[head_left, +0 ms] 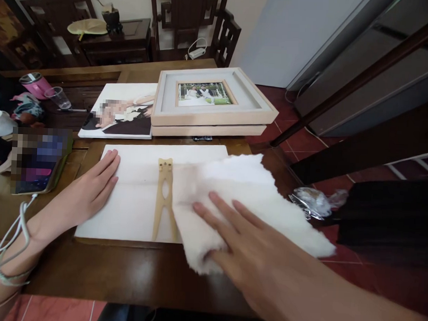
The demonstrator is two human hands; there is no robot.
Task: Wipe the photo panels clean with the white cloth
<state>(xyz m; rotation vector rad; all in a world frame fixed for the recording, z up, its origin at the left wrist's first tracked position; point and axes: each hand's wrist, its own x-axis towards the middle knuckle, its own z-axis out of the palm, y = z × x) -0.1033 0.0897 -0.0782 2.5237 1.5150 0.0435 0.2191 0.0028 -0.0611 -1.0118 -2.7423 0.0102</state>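
A white rectangular panel (134,209) lies on the brown wooden table. Fixed to its middle is a beige folding stand (165,182) with two legs and small metal fittings at its top. My left hand (95,188) rests flat on the panel's left edge, fingers stretched out and holding nothing. Over the panel's right part spreads a white fuzzy cloth (283,201) with ragged edges. My right hand (242,232) presses on this cloth with fingers spread, the thumb by a fold at its near edge. The panel's right side is hidden under cloth and hand.
Behind the panel lie stacked wood-rimmed picture frames (216,118) and a photo panel (122,114). A phone (39,167) with a white cable (23,218), a pink mug (38,85) and a clear cup (59,98) stand left. Plastic wrapping (313,202) is at the right.
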